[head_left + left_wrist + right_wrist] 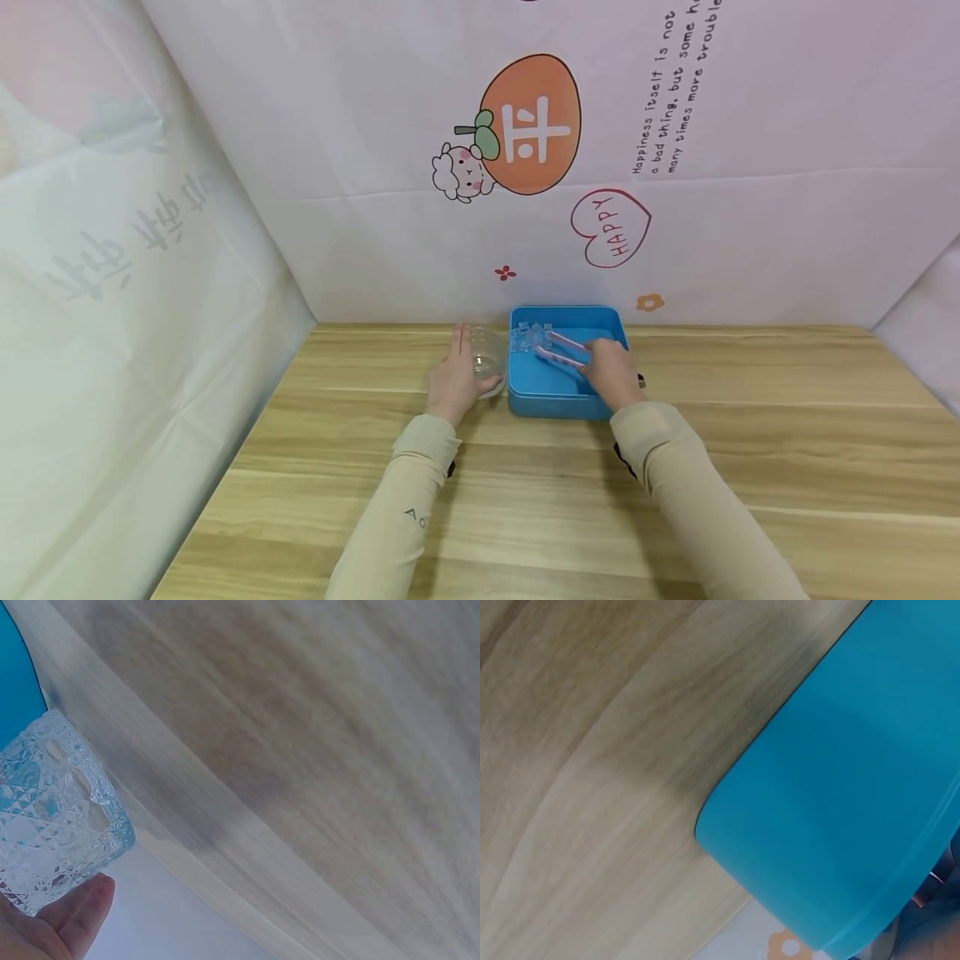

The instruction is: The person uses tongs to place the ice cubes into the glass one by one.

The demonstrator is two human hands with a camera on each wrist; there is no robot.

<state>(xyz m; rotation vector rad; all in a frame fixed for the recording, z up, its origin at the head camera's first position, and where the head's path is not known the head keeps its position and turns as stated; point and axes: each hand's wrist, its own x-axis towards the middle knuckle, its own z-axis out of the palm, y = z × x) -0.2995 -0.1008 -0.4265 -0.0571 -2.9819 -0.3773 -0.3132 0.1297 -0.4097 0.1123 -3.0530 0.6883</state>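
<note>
My left hand (452, 385) holds a clear patterned glass bowl (489, 357) at its left side, thumb at the near side and fingers at the far side. In the left wrist view the cut-glass wall (60, 817) shows above the fingertips (86, 907). My right hand (613, 372) grips a pair of pink-and-white tongs (562, 358) inside a blue box (558, 406). The tong tips are among several clear cubes (525, 337) in the box's left part. Whether a cube is between the tips, I cannot tell. In the right wrist view, the box wall (840, 787) hides most of that hand.
The glass bowl stands just left of the blue box on a wooden table (525, 517). Behind them rises a white printed cloth (390, 250), close to the box's far side. Another pale cloth (112, 350) hangs along the left table edge.
</note>
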